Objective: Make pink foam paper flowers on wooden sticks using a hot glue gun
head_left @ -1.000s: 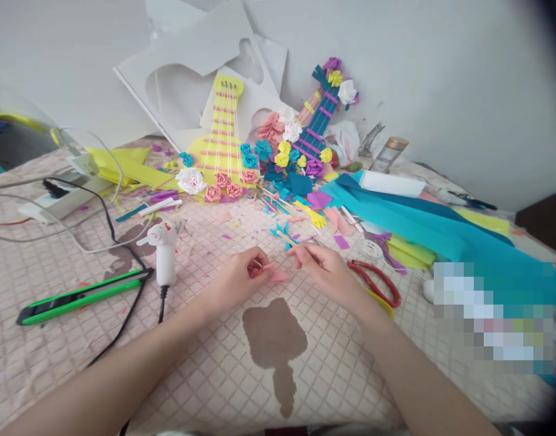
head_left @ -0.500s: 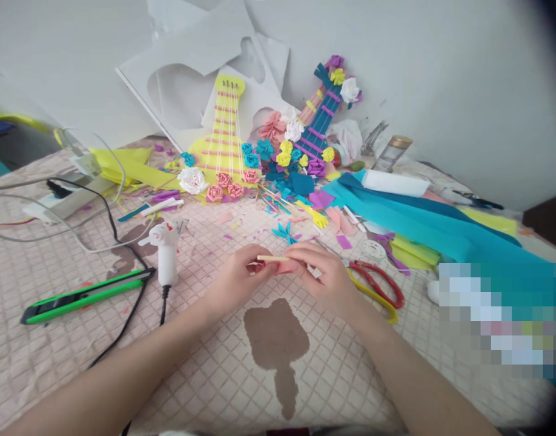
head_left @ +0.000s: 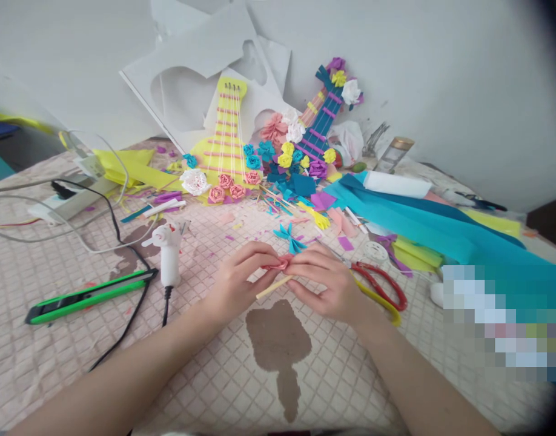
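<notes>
My left hand (head_left: pixel 239 281) and my right hand (head_left: pixel 326 281) meet over the quilted pink cloth (head_left: pixel 214 375). Both pinch a small folded pink paper piece (head_left: pixel 278 264) between their fingertips. A thin wooden stick (head_left: pixel 273 287) slants down to the left beneath the paper, held in my right hand's fingers. A blue folded paper bow (head_left: pixel 289 238) lies just beyond my hands.
A white glue gun (head_left: pixel 169 254) and a green flat tool (head_left: pixel 89 295) lie to the left with cables. Red and yellow scissors (head_left: pixel 380 284) lie at right. Two paper-flower guitars (head_left: pixel 226 142) lean on the wall. Teal paper sheets (head_left: pixel 432 227) spread right.
My hands came together. The stick went from level between my fingertips to slanting below them, and the pink paper is now pinched by both hands.
</notes>
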Motion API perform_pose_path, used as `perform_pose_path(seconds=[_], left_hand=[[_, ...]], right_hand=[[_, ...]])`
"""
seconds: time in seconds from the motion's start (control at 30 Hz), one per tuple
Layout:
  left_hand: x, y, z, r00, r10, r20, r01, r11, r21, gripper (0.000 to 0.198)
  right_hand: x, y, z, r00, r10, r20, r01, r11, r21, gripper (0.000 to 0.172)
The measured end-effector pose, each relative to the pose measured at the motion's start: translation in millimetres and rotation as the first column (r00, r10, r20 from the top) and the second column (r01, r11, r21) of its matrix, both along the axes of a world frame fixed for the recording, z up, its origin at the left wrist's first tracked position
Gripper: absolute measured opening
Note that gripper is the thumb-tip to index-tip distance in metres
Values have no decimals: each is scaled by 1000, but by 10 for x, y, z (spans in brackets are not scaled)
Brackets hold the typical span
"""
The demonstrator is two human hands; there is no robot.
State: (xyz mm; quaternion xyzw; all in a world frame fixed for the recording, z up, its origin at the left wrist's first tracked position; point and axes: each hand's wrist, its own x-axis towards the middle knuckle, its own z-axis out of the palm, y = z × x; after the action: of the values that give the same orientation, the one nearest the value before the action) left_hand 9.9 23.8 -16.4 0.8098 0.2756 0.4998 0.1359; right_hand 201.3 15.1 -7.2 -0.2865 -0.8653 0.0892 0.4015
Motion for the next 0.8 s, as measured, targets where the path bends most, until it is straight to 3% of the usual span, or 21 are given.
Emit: perform_pose_path(seconds=[0.27, 0.47, 0.53, 0.6, 0.67, 0.73, 0.8], left_hand=[[-12, -15, -38, 999, -41, 13, 40, 997, 67, 15], [-11, -27, -45, 999, -37, -8, 37, 997, 65, 15], [0, -36, -33, 999, -43, -17, 44, 999, 17, 12], [21, -46, -16, 999, -37, 6, 38, 991, -127, 8], [46, -50, 1, 997, 5, 73, 22, 928, -372, 9], [69, -44, 11, 988, 69, 141, 32, 792, -609, 16], [81, -27, 10, 972, 105, 210, 91, 655, -750, 21]], right_hand=[[-8, -7, -10, 995, -48, -87, 49, 999, 12, 22], [-25, -14, 14, 998, -34, -53, 33, 999, -18, 9], [-35, -13, 9, 996, -51, -78, 47, 997, -56, 8], [-34, -20, 3, 989, -116, -95, 101, 984, -146, 7], [-11, -38, 5, 976, -208, -66, 179, 936, -302, 14], [26, -62, 23, 967, -255, 7, 232, 867, -441, 27], [61, -80, 56, 961, -266, 79, 269, 818, -509, 38]])
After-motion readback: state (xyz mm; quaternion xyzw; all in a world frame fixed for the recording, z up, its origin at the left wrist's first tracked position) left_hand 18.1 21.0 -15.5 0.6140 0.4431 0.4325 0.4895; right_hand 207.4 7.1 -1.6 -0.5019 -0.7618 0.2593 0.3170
